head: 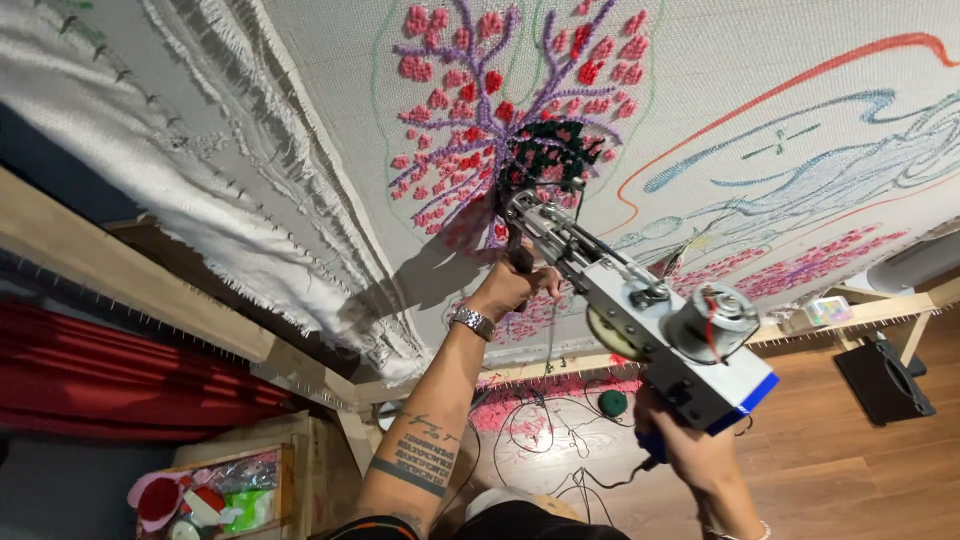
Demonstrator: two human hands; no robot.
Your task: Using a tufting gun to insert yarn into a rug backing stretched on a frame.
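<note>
The right hand (690, 440) is clenched around the blue rear handle of the tufting gun (640, 320) while the left hand (510, 285) wraps its front grip, the needle end touching the stretched backing cloth (760, 70) at the dark green tufted patch (545, 155).
</note>
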